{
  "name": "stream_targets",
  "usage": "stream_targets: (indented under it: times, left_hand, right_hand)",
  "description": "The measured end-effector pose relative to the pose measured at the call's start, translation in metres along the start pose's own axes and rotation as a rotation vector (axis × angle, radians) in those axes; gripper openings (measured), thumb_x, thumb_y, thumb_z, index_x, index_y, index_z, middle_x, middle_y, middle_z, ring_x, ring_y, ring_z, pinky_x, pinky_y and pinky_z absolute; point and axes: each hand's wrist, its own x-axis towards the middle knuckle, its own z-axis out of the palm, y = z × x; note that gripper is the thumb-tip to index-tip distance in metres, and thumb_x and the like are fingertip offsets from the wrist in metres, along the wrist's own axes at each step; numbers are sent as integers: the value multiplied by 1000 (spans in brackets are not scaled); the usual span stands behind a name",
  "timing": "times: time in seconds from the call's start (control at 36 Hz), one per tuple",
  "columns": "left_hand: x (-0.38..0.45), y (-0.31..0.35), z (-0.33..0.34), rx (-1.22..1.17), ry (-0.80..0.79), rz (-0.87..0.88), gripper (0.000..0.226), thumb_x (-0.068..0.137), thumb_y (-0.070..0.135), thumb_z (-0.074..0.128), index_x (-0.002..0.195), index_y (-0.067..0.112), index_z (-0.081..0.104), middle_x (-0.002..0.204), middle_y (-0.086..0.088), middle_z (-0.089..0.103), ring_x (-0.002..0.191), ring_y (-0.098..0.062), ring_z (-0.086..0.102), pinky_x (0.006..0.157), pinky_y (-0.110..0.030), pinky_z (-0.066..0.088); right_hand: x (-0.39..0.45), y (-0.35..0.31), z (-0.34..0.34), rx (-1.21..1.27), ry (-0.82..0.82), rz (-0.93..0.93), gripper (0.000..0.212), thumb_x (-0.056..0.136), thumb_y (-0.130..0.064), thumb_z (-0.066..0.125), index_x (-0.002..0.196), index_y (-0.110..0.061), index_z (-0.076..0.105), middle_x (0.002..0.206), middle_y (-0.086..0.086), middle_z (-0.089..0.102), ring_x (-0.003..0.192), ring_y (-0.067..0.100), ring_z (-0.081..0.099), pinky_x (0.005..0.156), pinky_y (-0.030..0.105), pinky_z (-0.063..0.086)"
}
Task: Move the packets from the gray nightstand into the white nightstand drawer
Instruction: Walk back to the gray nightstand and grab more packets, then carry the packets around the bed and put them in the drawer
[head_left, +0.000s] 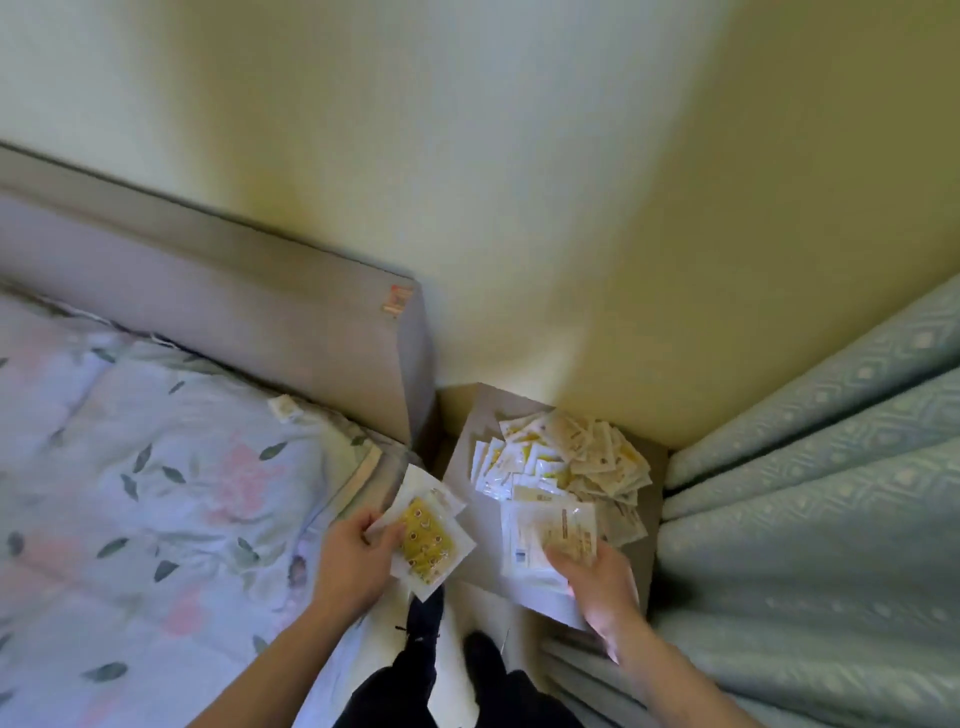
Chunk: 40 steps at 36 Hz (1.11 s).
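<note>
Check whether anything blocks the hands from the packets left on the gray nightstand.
Nothing visible does. The pile of packets lies open on the gray nightstand, just beyond both hands. The left hand already holds a small stack; the right hand grips another. The white nightstand drawer is out of view.

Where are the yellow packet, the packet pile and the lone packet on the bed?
yellow packet (423, 535), head view, its yellow face
packet pile (563, 457), head view, middle of heap
lone packet (284, 407), head view, its center
</note>
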Motion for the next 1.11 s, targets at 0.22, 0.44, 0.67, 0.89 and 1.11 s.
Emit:
stream_targets:
  times: [0.22,0.44,0.67,0.89,1.11]
  left_hand:
    - [-90,-49,-48,-64,274,-167,40,90,29,68,63,12,44,56,-1,43,52,-11,39,55,-32,34]
    - [-195,-110,-94,-298,578,-352,37,89,33,73,62,16,53,51,5,51,48,-7,43,53,-30,36]
    - [-331,-198,-145,-439,840,-473,35,90,29,72,69,8,52,50,8,47,45,-6,40,43,-19,29]
    - [-489,-312,-192,-501,1046,-530,32,89,29,71,71,8,55,54,7,48,46,-8,37,44,-19,29]
    - [-633,-409,-223,-566,1237,-635,32,91,29,69,68,14,52,49,11,45,44,-7,37,39,-17,29]
  right_hand:
    - [-12,-36,39,-146,-293,-147,21,85,-12,80,100,-26,74,95,-8,78,91,11,72,79,30,59]
    - [-84,-46,106,-329,-613,-299,20,83,-7,81,99,-18,76,91,-1,80,85,14,76,70,27,62]
    - [-207,-23,203,-608,-900,-596,12,84,-24,81,87,-32,73,84,-12,77,80,1,71,73,22,56]
    - [-368,66,281,-665,-1111,-706,8,78,-35,77,83,-29,77,76,-12,76,62,-2,66,64,25,51]
    - [-511,153,345,-768,-1325,-743,15,81,-29,80,85,-16,74,66,3,68,56,12,52,60,31,44]
